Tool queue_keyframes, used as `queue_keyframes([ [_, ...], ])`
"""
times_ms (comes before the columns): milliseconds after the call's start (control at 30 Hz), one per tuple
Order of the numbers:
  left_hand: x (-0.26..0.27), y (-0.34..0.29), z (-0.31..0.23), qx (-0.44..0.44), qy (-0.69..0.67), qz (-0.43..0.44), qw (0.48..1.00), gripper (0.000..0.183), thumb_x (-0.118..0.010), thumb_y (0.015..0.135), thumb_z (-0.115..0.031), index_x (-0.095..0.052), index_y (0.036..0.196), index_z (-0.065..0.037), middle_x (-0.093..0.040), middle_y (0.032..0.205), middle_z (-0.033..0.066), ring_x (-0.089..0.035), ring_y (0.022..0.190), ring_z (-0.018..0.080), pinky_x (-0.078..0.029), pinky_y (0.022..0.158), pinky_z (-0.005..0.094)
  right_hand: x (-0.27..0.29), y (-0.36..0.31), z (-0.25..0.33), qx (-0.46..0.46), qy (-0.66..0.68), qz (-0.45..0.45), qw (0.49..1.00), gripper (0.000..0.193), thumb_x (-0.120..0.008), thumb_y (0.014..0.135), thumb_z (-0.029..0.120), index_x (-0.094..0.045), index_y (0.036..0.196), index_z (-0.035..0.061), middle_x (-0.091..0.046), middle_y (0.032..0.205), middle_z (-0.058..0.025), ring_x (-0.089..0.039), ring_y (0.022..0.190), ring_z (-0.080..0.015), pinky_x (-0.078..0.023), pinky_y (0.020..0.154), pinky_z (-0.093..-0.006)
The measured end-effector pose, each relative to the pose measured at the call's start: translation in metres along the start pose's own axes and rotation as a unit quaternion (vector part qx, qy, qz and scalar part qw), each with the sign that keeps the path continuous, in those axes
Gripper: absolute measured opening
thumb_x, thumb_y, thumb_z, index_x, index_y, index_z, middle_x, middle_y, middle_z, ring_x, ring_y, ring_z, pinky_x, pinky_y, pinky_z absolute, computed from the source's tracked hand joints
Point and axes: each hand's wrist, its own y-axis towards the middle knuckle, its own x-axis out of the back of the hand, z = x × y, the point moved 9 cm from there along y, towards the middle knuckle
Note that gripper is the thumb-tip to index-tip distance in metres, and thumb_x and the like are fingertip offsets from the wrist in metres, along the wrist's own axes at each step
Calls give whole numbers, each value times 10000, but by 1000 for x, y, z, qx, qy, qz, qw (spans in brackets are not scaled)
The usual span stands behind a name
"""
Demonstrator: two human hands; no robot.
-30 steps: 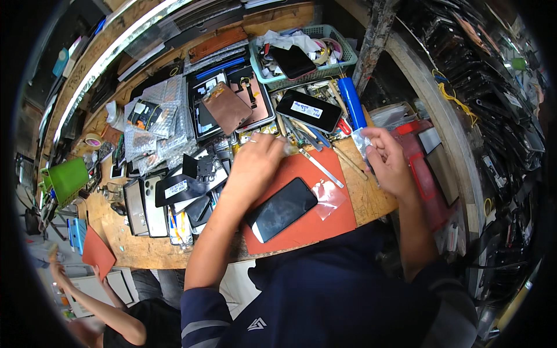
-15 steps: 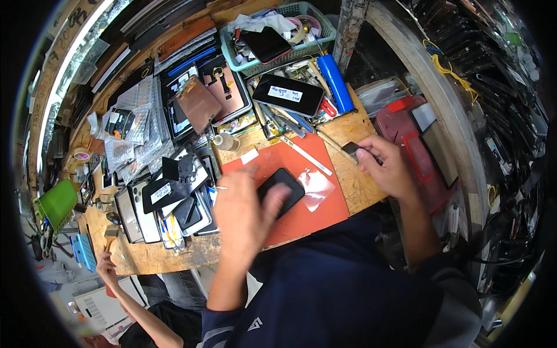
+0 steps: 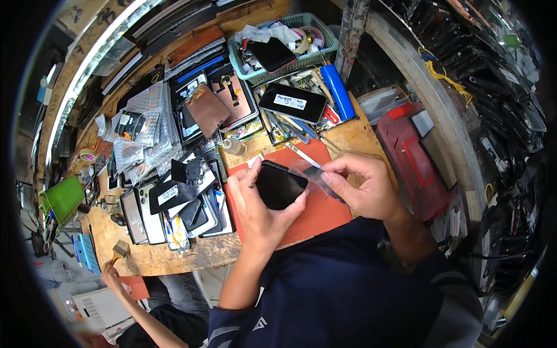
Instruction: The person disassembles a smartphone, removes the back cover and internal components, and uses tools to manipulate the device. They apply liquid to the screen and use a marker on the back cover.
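Phone faces up, long axis seemingly pointing forward-right.

Phone over mat; tool tray behind mat, basket behind tray.

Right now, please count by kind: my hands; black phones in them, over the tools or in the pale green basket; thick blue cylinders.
Your hands: 2 (left hand, right hand)
Black phones: 3 (held phone, labelled phone, basket phone)
Blue cylinder: 1
Total: 6

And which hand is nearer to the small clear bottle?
Left. The left hand, gripping the smartphone, is just in front of the clear bottle; the right hand is farther off, to its right.
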Motion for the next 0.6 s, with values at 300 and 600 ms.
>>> queue_keyframes([
  [300, -9, -18, 26, 63, -70, -89, 992, 1072, -1037, 682, -154, -426, 1538, 54, -500, 1380, 175, -577, 1294, 302, -496, 1135, 412, -27, 37, 37, 105, -140, 130, 976, 83, -795, 905, -17, -764, 981, -8, -658, 844, -104, -638, 689, -248, -485, 617, -394],
  [600, -13, -12, 17, 46, -64, -87, 993, 1039, -1035, 693, -231, -448, 1501, 58, -591, 1338, 252, -635, 1236, 416, -532, 1070, 490, -52, 60, 22, 103, -109, 145, 978, 59, -798, 930, 15, -782, 978, -14, -617, 816, -77, -569, 647, -176, -432, 584, -356],
])
